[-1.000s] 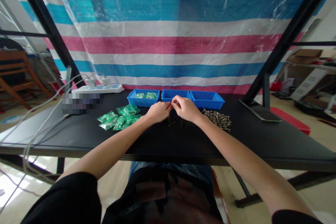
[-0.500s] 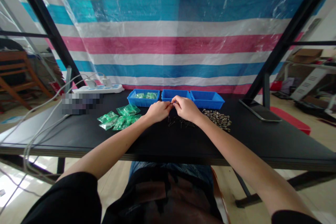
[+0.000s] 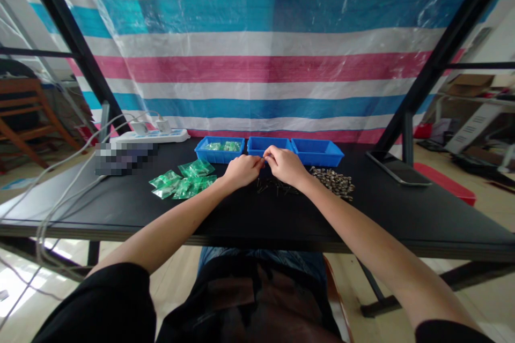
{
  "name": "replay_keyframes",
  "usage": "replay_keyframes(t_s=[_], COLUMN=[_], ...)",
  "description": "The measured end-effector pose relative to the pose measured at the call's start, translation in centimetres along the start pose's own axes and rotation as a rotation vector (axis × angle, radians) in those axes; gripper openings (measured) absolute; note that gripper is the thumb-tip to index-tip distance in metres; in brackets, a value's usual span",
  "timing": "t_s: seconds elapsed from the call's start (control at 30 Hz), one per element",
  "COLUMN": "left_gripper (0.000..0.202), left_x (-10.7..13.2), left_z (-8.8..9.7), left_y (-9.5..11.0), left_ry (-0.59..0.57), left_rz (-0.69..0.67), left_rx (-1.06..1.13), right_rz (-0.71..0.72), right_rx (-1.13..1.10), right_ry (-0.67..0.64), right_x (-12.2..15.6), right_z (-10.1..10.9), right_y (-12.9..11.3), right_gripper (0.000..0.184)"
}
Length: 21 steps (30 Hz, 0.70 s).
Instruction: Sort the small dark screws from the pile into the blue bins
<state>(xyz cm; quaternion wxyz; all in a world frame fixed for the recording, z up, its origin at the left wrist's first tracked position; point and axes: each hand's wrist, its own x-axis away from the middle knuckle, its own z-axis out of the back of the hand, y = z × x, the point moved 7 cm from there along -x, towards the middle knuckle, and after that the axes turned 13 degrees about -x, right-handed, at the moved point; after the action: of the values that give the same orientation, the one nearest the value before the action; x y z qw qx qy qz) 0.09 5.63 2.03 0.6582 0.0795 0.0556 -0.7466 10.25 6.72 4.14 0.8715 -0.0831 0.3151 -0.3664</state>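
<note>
Dark slim pieces (image 3: pixel 281 187) half-hidden behind the right hand (image 3: pixel 285 165).

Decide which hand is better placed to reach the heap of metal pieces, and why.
Probably the right hand: the heap of metal pieces lies beside its wrist; the left hand is farther away, nearer the green packets.

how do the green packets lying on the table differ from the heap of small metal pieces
The green packets are bright and glossy, while the metal pieces are a dull brownish silver. Each of the green packets is flat and clearly bigger than any of the metal pieces. The green packets lie left of the left hand; the metal pieces lie right of the right hand. Both lie on the black table.
</note>
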Motion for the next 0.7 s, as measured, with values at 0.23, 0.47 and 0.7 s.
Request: replay_keyframes(t_s=[0.23, 0.47, 0.7], left_gripper=[0.037, 0.036, 0.038], left_x=[-0.08, -0.07, 0.00], left_z=[0.11, 0.05, 0.05], left_y=[0.36, 0.42, 0.36], left_ry=[0.051, 0.057, 0.041], left_rz=[-0.068, -0.071, -0.078], left_rx=[0.014, -0.009, -0.017], right_rz=[-0.029, -0.011, 0.020], right_rx=[0.016, -0.003, -0.029], right_ry=[0.042, 0.043, 0.026], right_x=[-0.02, 0.00, 0.11], right_z=[0.38, 0.34, 0.11], right_y=[0.28, 0.14, -0.07], right_gripper=[0.015, 0.017, 0.016])
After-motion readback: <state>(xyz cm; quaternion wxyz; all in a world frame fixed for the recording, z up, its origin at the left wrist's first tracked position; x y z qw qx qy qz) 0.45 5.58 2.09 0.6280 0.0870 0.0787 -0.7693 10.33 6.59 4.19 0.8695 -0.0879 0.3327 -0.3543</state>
